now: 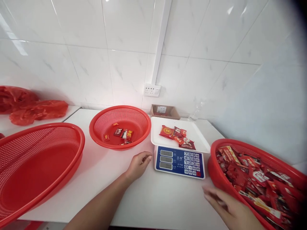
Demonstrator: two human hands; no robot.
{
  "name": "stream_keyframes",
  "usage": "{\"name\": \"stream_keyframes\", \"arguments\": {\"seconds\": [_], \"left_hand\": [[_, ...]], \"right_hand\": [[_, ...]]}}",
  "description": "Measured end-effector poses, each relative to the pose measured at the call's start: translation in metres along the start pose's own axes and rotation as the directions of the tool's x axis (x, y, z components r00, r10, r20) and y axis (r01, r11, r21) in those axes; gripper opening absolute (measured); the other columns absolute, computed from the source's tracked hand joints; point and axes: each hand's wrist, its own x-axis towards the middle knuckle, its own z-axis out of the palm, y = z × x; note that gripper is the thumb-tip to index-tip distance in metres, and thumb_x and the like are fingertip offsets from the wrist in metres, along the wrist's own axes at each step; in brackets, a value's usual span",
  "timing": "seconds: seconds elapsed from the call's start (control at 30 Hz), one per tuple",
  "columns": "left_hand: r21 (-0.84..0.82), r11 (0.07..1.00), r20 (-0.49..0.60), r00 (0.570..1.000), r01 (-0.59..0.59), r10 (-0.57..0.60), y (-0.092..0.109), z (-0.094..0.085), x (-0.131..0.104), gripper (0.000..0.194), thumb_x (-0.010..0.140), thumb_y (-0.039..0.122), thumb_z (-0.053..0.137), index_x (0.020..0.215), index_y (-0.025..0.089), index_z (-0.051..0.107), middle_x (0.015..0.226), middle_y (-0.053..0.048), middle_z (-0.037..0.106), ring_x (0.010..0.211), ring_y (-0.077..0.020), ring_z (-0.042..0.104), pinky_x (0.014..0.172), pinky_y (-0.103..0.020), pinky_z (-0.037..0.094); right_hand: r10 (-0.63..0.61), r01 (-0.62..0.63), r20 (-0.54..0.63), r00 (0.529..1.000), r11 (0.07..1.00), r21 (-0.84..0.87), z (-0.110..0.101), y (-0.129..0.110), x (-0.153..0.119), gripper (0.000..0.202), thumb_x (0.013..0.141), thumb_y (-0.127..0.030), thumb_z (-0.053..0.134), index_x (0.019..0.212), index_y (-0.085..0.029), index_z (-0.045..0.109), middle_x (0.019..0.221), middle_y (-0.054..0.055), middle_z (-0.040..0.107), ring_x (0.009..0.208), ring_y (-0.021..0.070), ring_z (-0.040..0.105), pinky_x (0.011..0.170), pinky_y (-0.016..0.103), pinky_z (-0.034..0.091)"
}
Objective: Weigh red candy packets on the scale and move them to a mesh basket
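Beside the left edge of the blue-panelled scale is my left hand, its fingers curled together; whatever they hold, if anything, is hidden. My right hand is slightly blurred over the table between the scale and the right red basket, its thumb and fingers apart and nothing visible in them. Several red snack packets lie on the scale's white tray. The right basket is filled with wrapped snacks. Several small packets lie in the round red basket behind my left hand.
A large red basket with nothing visible inside stands at the left on the white table. Red plastic bags lie at the back left. An open cardboard box and a clear bottle stand by the wall.
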Motion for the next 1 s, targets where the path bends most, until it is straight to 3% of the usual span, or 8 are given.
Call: {"name": "stream_keyframes", "arguments": {"seconds": [0.13,0.2,0.37,0.57,0.67,0.83,0.93,1.0], "left_hand": [[0.003,1.000,-0.028,1.000,-0.005,0.005,-0.001,-0.002,0.002,0.027,0.086,0.037,0.046,0.091,0.017,0.062,0.079,-0.003,0.063,0.066,-0.0140,0.057,0.062,-0.024,0.048],[-0.005,1.000,-0.052,0.999,-0.013,0.013,-0.002,-0.004,0.003,0.027,0.086,0.037,0.046,0.091,0.017,0.062,0.080,-0.004,0.063,0.066,-0.0141,0.057,0.062,-0.025,0.048],[-0.025,0.999,-0.071,0.997,-0.023,0.021,-0.005,-0.006,0.004,0.027,0.086,0.038,0.046,0.092,0.017,0.061,0.080,-0.004,0.062,0.068,-0.0146,0.057,0.062,-0.024,0.048],[-0.002,1.000,-0.051,0.998,-0.024,0.024,-0.001,-0.004,0.002,0.028,0.087,0.038,0.044,0.091,0.017,0.061,0.080,-0.004,0.062,0.068,-0.0148,0.056,0.063,-0.024,0.047],[0.014,1.000,-0.037,0.999,-0.022,0.022,-0.001,-0.003,0.002,0.028,0.086,0.039,0.044,0.089,0.017,0.061,0.077,-0.003,0.061,0.068,-0.0151,0.055,0.063,-0.024,0.047],[0.004,1.000,-0.048,0.999,0.001,-0.001,-0.005,-0.002,0.002,0.028,0.086,0.039,0.044,0.089,0.017,0.060,0.077,-0.003,0.060,0.067,-0.0153,0.054,0.063,-0.025,0.046],[-0.020,1.000,-0.049,0.999,0.016,-0.016,-0.007,-0.001,0.002,0.028,0.086,0.039,0.043,0.086,0.017,0.060,0.076,-0.003,0.060,0.066,-0.0152,0.054,0.062,-0.025,0.046],[-0.021,1.000,-0.043,0.999,0.019,-0.019,-0.009,0.001,0.001,0.028,0.086,0.040,0.043,0.084,0.017,0.060,0.074,-0.003,0.059,0.066,-0.0150,0.054,0.061,-0.024,0.046]], "right_hand": [[-0.186,0.176,-0.283,0.941,0.982,-0.061,0.009,-0.055,0.060,0.055,0.081,-0.053,0.036,0.119,-0.018,0.053,0.128,0.010,0.053,0.119,0.0237,0.045,0.100,0.039,0.036],[-0.219,0.173,-0.264,0.939,0.967,-0.187,0.018,-0.063,0.089,0.057,0.083,-0.051,0.032,0.122,-0.014,0.051,0.134,0.012,0.046,0.127,0.0266,0.035,0.105,0.047,0.026],[-0.062,0.038,-0.058,0.996,0.938,-0.346,0.027,-0.056,0.137,0.060,0.087,-0.046,0.025,0.131,-0.009,0.042,0.142,0.014,0.035,0.132,0.0271,0.027,0.107,0.053,0.018],[-0.116,0.083,-0.081,0.990,0.941,-0.328,0.023,-0.073,0.149,0.061,0.088,-0.051,0.021,0.138,-0.019,0.032,0.148,0.010,0.023,0.135,0.0286,0.016,0.106,0.053,0.018],[-0.207,0.197,0.005,0.978,0.923,-0.332,0.026,-0.091,0.152,0.056,0.087,-0.055,0.023,0.136,-0.029,0.035,0.149,0.004,0.019,0.136,0.0293,0.009,0.105,0.057,0.015],[-0.237,0.269,0.140,0.961,0.914,-0.304,0.027,-0.103,0.161,0.054,0.087,-0.056,0.024,0.131,-0.030,0.043,0.146,0.003,0.026,0.135,0.0307,0.013,0.103,0.064,0.010],[-0.316,0.310,0.018,0.949,0.918,-0.246,0.025,-0.096,0.156,0.055,0.085,-0.055,0.030,0.125,-0.024,0.051,0.143,0.007,0.035,0.134,0.0309,0.018,0.104,0.061,0.014],[-0.425,0.403,-0.149,0.893,0.902,-0.154,0.027,-0.088,0.146,0.051,0.086,-0.051,0.035,0.123,-0.021,0.053,0.139,0.009,0.041,0.132,0.0287,0.025,0.105,0.057,0.021]]}}
